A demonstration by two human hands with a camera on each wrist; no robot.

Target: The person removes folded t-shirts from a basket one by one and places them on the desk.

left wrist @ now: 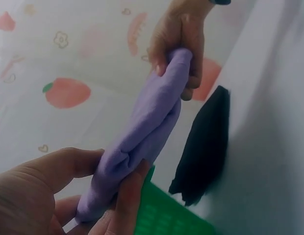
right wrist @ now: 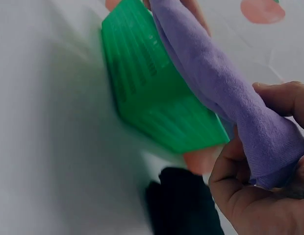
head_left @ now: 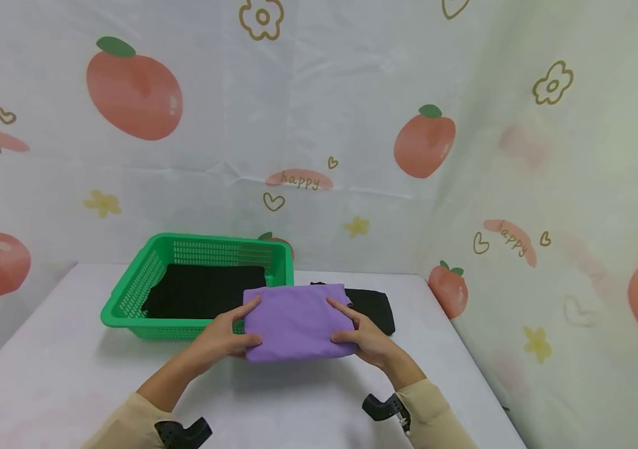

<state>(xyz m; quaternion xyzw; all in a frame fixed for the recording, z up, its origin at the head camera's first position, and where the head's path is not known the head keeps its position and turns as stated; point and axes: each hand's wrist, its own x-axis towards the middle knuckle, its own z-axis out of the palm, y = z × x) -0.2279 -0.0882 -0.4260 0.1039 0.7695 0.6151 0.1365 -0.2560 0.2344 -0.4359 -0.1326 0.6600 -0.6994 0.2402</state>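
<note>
A folded purple cloth (head_left: 295, 323) is lifted a little above the white table (head_left: 60, 368), held between both hands. My left hand (head_left: 227, 337) grips its left edge, thumb on top and fingers beneath. My right hand (head_left: 359, 337) grips the right edge the same way. The left wrist view shows the purple cloth (left wrist: 142, 132) edge-on, pinched by my left hand (left wrist: 100, 193) near and my right hand (left wrist: 179, 46) far. In the right wrist view my right hand (right wrist: 260, 183) pinches the thick folded end of the purple cloth (right wrist: 220, 88).
A green plastic basket (head_left: 133, 293) stands behind the cloth at the left, with a black garment (head_left: 201, 290) lying inside. Another folded black cloth (head_left: 373, 308) lies on the table behind my right hand. Patterned curtains close off the back and right.
</note>
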